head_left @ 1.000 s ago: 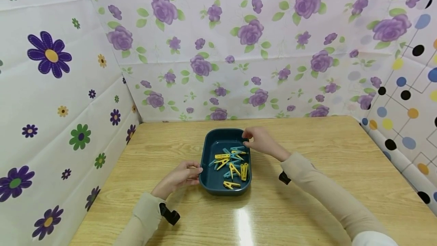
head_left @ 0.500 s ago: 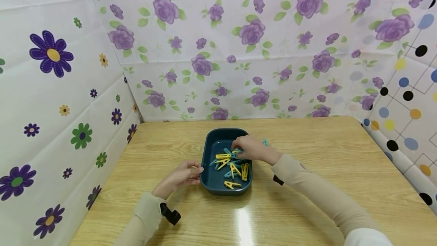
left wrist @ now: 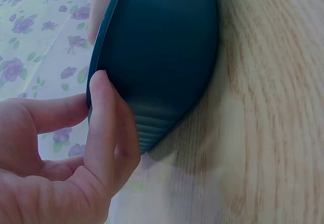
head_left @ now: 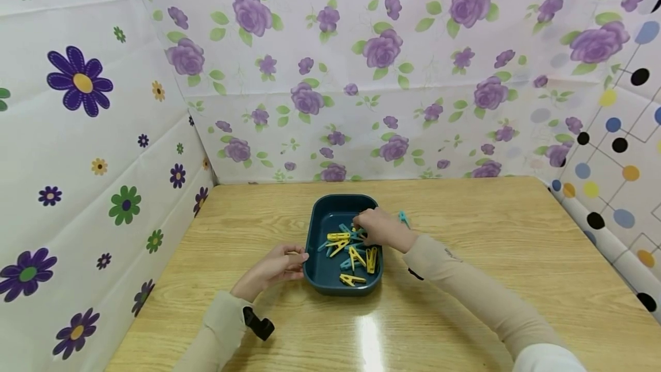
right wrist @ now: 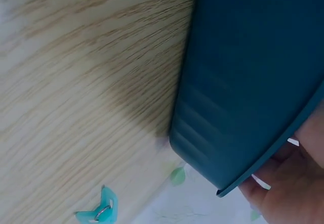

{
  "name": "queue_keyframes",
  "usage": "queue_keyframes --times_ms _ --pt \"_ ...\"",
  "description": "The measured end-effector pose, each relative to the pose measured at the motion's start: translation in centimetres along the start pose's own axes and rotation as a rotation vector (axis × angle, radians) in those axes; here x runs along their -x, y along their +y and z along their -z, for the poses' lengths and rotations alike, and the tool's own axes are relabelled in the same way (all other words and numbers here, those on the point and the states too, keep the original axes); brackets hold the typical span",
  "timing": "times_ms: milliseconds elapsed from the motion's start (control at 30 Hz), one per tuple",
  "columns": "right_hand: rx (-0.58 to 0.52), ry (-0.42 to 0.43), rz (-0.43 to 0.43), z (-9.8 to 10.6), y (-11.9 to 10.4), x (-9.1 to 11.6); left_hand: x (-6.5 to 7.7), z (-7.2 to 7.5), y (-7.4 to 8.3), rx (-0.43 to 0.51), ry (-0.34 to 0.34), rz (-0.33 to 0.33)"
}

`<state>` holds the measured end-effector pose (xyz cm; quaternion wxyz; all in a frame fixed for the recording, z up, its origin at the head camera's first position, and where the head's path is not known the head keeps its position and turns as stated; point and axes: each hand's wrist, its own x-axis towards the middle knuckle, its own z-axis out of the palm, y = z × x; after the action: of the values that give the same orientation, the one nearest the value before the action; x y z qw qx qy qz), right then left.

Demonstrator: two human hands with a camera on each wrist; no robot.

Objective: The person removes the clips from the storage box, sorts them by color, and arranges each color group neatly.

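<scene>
A dark blue plastic basin (head_left: 330,289) stands on the table, holding several yellow and teal clothespins, among them a yellow clothespin (head_left: 352,279) near its front. My left hand (head_left: 275,266) pinches the basin's left rim; in the left wrist view, the thumb and fingers of that hand (left wrist: 66,148) sit on either side of the rim. My right hand (head_left: 384,229) reaches over the right rim, its bent fingers down among the clothespins. Whether those fingertips grip a clothespin is hidden. In the right wrist view, the basin wall (right wrist: 238,82) blocks most of the right hand (right wrist: 288,188).
One teal clothespin (head_left: 404,219) lies on the table just right of the basin, beyond my right forearm. The wooden table (head_left: 490,234) meets a flowered cloth (head_left: 330,102) at the back, with more patterned cloth on both sides.
My right hand has gone from the basin's right rim down to the clothespins inside. The teal clothespin on the table has come into sight. My left hand keeps its hold.
</scene>
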<state>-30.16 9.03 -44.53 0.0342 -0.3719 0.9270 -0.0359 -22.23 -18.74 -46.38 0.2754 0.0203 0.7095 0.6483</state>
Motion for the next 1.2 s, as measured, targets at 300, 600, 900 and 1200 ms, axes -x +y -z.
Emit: queue_keyframes --times_ms 300,600,900,1200 --pt "0.078 0.022 0.002 -0.2 -0.3 -0.2 0.0 0.1 -0.1 0.003 -0.005 0.004" --pt "0.021 0.046 0.021 -0.2 0.0 -0.2 0.1 0.1 0.0 0.005 -0.013 -0.004" --pt "-0.087 0.101 0.039 0.4 0.7 0.4 0.2 0.1 -0.1 0.002 -0.009 -0.011" --pt "-0.277 0.209 0.023 0.8 2.5 1.3 -0.1 0.1 -0.3 0.013 -0.027 -0.025"
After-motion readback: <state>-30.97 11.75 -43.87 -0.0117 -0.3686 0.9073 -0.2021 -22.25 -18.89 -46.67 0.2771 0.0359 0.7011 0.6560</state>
